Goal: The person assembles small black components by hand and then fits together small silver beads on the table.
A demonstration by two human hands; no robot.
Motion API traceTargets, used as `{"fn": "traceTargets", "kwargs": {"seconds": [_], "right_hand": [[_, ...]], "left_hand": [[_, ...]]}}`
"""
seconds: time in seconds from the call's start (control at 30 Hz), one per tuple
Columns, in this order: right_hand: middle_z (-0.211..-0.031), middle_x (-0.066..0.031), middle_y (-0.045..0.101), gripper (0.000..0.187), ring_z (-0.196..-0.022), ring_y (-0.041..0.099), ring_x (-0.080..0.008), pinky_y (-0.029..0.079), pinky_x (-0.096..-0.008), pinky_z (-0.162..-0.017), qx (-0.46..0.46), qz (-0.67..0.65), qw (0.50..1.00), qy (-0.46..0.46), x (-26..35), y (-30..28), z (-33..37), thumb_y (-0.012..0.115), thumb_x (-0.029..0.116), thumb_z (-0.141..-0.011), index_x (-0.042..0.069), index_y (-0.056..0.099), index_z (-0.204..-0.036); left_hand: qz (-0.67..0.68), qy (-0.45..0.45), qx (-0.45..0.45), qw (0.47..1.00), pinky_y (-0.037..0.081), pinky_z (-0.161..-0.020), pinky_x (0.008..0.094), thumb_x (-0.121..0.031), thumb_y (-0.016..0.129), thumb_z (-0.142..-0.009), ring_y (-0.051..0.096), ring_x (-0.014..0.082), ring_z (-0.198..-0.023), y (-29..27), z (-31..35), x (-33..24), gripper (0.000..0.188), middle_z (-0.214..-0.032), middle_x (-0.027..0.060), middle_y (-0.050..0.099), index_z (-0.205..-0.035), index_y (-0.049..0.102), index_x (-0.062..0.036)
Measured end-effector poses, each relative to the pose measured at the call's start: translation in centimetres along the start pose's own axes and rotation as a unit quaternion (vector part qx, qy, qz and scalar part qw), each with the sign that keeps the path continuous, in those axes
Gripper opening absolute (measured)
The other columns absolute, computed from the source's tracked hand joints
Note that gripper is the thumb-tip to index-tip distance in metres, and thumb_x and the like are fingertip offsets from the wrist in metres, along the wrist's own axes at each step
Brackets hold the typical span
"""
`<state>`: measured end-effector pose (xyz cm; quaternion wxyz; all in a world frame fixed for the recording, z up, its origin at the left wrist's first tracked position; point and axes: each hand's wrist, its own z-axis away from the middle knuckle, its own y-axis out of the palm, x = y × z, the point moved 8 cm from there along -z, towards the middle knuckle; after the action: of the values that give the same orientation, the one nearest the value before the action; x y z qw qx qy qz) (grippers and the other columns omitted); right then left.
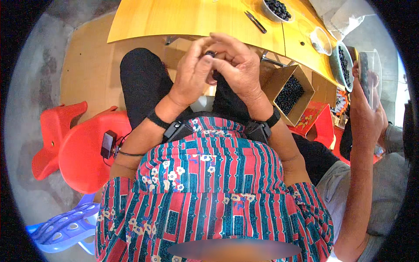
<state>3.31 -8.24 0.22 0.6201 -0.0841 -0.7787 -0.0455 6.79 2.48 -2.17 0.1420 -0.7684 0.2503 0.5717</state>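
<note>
In front of my lap, just short of the table edge, my two hands meet around a small black round part [210, 53]. My left hand [190, 74] pinches it between thumb and fingers. The thumb of my right hand [241, 67] presses in at the same part, its other fingers curled over the top and slightly blurred. The fingers cover most of the part, so its exact kind does not show.
A yellow table [187, 19] holds thread snips [256, 22], a white bowl [273, 18] of black parts, a clear tub [321, 41] and a basin [349, 83]. A cardboard box [279, 83] of black pieces stands below. At right, a co-worker's hand [366, 113] holds a clear container [375, 83].
</note>
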Motion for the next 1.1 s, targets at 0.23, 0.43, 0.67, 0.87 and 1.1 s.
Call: {"fn": "traceTargets", "kwargs": {"seconds": [0.23,0.43,0.67,0.87,1.1], "right_hand": [[-0.091,-0.0114,0.066,0.048,-0.063,0.061,-0.0134,0.050,-0.0232,-0.057,-0.013,-0.236,0.967,0.097,-2.8,-1.5,0.5,0.064,-0.001,-0.081,0.000,0.047,-0.125],[-0.084,-0.0086,0.065,0.028,-0.060,0.060,-0.0125,0.047,-0.0206,-0.051,-0.013,-0.300,0.945,0.130,-3.6,-0.7,1.1,0.064,0.003,-0.085,0.000,0.056,-0.111],[-0.071,-0.0032,0.064,0.010,-0.058,0.060,-0.0070,0.046,-0.0204,-0.049,-0.020,-0.067,0.994,0.080,-2.6,-2.1,0.6,0.064,0.005,-0.085,0.000,0.068,-0.093],[-0.071,-0.0039,0.063,0.011,-0.061,0.057,-0.0084,0.046,-0.0197,-0.056,-0.019,0.015,0.998,0.065,-1.8,-2.0,0.6,0.061,-0.001,-0.086,-0.003,0.067,-0.095],[-0.069,-0.0042,0.065,0.007,-0.060,0.060,-0.0070,0.047,-0.0193,-0.051,-0.089,-0.102,0.988,0.077,-3.1,-1.8,1.5,0.061,0.003,-0.086,-0.002,0.066,-0.089]], "left_hand": [[0.034,-0.010,0.016,0.999,0.052,-0.066,0.0215,0.007,0.060,-0.083,0.059,0.0096,-0.084,-0.6,-0.4,0.0,0.029,-0.089,0.0027,0.056,-0.110,0.059,-0.0024],[-0.061,-0.027,0.002,0.998,0.049,-0.072,0.0213,0.002,0.067,-0.080,0.058,0.0090,-0.083,-1.1,-0.5,0.8,0.017,-0.089,0.0013,0.056,-0.096,0.066,-0.0023],[0.149,-0.181,0.016,0.972,0.055,-0.061,0.0251,-0.006,0.065,-0.085,0.059,0.0101,-0.068,-0.2,0.3,2.4,0.017,-0.080,0.0028,0.059,-0.099,0.061,0.0030],[0.207,-0.200,0.001,0.958,0.057,-0.057,0.0275,-0.012,0.063,-0.089,0.059,0.0100,-0.061,-0.2,0.8,3.5,0.020,-0.074,0.0035,0.060,-0.102,0.059,0.0024],[0.239,-0.208,-0.019,0.948,0.057,-0.056,0.0277,-0.016,0.063,-0.090,0.059,0.0104,-0.060,0.1,1.1,3.7,0.022,-0.072,0.0030,0.060,-0.102,0.059,0.0018]]}}
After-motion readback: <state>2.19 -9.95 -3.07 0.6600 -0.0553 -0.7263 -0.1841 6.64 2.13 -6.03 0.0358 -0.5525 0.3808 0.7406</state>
